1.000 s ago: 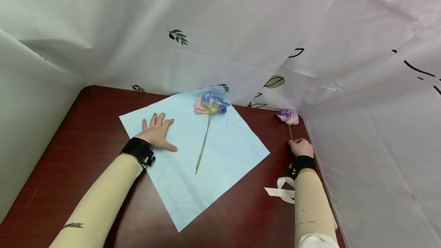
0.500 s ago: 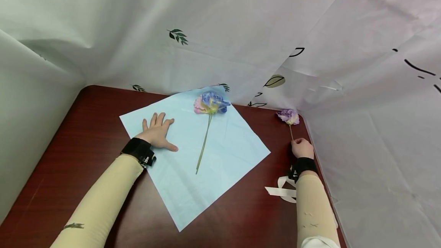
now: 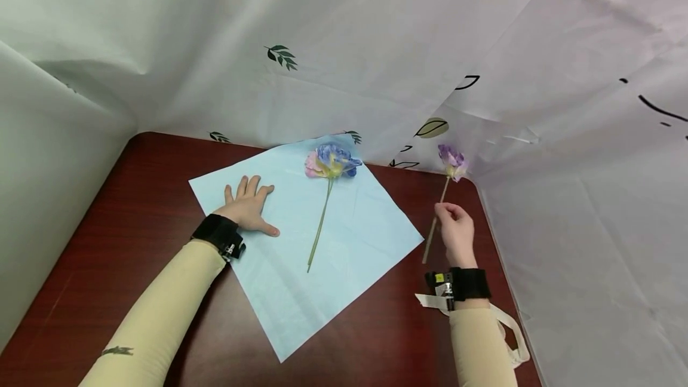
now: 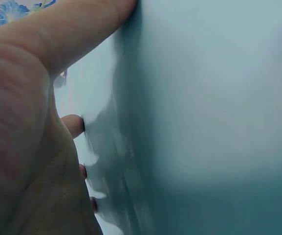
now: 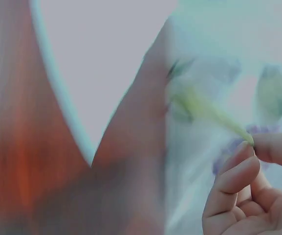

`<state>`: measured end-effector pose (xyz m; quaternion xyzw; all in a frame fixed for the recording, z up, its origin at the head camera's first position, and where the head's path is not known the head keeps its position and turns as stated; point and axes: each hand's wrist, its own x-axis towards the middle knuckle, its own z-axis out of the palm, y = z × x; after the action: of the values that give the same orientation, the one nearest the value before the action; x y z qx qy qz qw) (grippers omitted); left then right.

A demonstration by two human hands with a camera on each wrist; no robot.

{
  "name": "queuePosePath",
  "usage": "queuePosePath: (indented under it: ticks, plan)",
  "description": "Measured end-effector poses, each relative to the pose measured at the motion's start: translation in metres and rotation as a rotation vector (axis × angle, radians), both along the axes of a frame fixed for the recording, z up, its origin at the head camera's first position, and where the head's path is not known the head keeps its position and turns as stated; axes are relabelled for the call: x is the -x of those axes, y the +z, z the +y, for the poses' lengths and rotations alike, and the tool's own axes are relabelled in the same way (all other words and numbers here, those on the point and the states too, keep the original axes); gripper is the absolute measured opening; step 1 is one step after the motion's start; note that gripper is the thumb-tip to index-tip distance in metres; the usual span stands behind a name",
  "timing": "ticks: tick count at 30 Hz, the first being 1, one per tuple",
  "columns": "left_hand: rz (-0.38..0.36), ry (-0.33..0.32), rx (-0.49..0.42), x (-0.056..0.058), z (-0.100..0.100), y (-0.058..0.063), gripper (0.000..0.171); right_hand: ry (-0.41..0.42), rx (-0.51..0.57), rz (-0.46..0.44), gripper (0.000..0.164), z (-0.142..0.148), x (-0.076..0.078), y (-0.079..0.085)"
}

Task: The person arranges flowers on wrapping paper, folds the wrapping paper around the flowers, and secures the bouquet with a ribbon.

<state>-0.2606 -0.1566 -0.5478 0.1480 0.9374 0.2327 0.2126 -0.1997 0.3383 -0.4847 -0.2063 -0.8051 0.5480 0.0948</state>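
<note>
My right hand [image 3: 457, 232] pinches the stem of a purple flower [image 3: 452, 161] between thumb and fingertips, at the table's right side. In the right wrist view the green stem [image 5: 219, 117] pokes out past the fingertips, and the purple petals show blurred behind the hand. My left hand [image 3: 247, 205] rests with spread fingers on the left part of a light blue wrapping sheet [image 3: 360, 243]. On that sheet lies a blue and pink flower [image 3: 334, 161], its long stem pointing toward me. The left wrist view shows the palm [image 4: 23, 132] close over the sheet.
A white ribbon [image 3: 513, 333] lies partly under the right wrist and forearm. White cloth walls [image 3: 333, 46] with printed leaves rise behind and beside the dark red wooden table [image 3: 134, 208].
My right hand has lifted the purple flower and brought it toward me and slightly left, its stem now tilted. More of the ribbon shows. The left hand stays in place.
</note>
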Motion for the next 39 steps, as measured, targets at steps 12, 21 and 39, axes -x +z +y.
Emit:
queuePosePath:
  ticks: [12, 21, 39]
  plan:
    - [-0.008, 0.001, 0.003, 0.005, -0.001, -0.003, 0.132, 0.465, -0.035, 0.187, 0.015, -0.182, -0.022, 0.007]
    - [0.001, 0.006, 0.004, 0.004, 0.001, -0.009, 0.135, 0.563, -0.156, 0.134, 0.017, -0.252, -0.009, 0.005]
    - [0.007, -0.007, 0.02, 0.004, -0.001, -0.007, 0.133, 0.393, -0.471, 0.027, 0.032, -0.256, 0.027, -0.031]
